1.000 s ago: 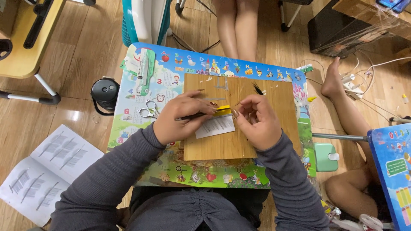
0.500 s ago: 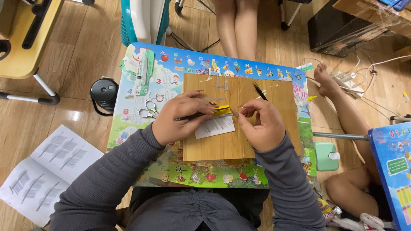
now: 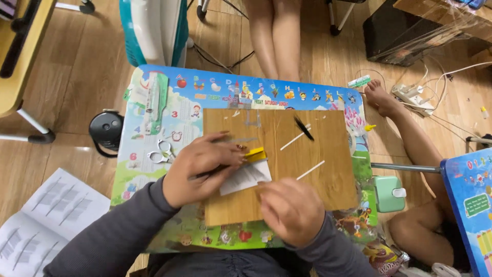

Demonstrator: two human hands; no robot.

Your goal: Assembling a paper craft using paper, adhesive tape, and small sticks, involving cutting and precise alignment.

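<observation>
While the left hand (image 3: pixel 202 166) is curled over the near left part of a wooden board (image 3: pixel 312 169), a thin dark stick-like tool is seen pinched in its fingers, with the tip directed at a small yellow piece (image 3: pixel 254 154). That yellow piece is set at the top edge of a white paper card (image 3: pixel 247 177), which is laid flat on the board, partly under the left hand's fingertips. The right hand (image 3: pixel 291 209) is held loosely closed, knuckles up, just below the card at the board's near edge; whether anything is gripped inside it cannot be told, since the palm is turned away from the camera.

Farther out on the board, two thin white sticks (image 3: pixel 310 170) are laid slantwise, well apart from both hands, and a short black object (image 3: pixel 304 128) is placed near the upper stick's far end. The board is rested on a colourful children's table (image 3: pixel 169 102) printed with cartoon pictures. Small scissors (image 3: pixel 160 153) are left on the table just beside the left wrist, and a long green-and-white package (image 3: pixel 152 101) is laid near the far left corner.

On the floor at the left, an open booklet (image 3: pixel 48 220) and a round black object (image 3: pixel 106 131) are seen. Beyond the table, another person's bare legs (image 3: pixel 274 36) are visible, and a second person's leg and foot (image 3: pixel 405 133) are stretched along the right side, beside a mint-green box (image 3: pixel 388 193).
</observation>
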